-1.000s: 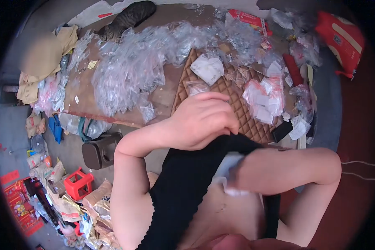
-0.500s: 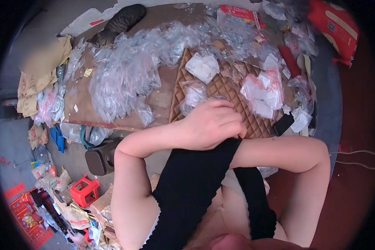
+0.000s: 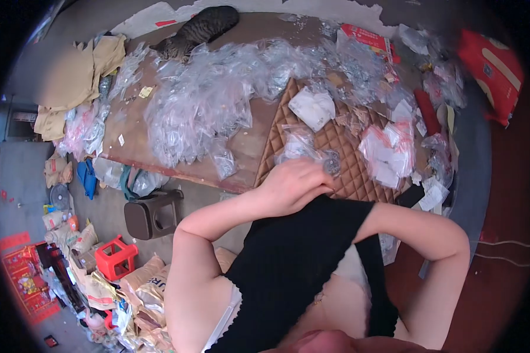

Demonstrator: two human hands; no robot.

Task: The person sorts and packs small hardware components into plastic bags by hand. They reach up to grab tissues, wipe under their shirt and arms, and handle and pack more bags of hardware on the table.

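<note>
My left hand reaches across in front of my black top, with its fingers curled together. Just beyond its fingertips is a small clear plastic bag with something grey inside; whether the fingers grip it I cannot tell. My right forearm bends inward and passes behind the black cloth, which hides my right hand. Under and beyond the left hand lies a brown quilted mat. On it are a clear bag, a white paper-like packet and a stack of red-edged clear bags with white slips.
A large heap of clear plastic bags covers the table's middle. A tabby cat lies at the far edge. A dark phone-like object is by the mat's right corner. A brown stool and red stool stand on the left floor.
The whole view has shifted, so the table sits further right and lower. The grey-filled bag now shows beyond my left hand's fingertips. Less of my right forearm shows beside the black top.
</note>
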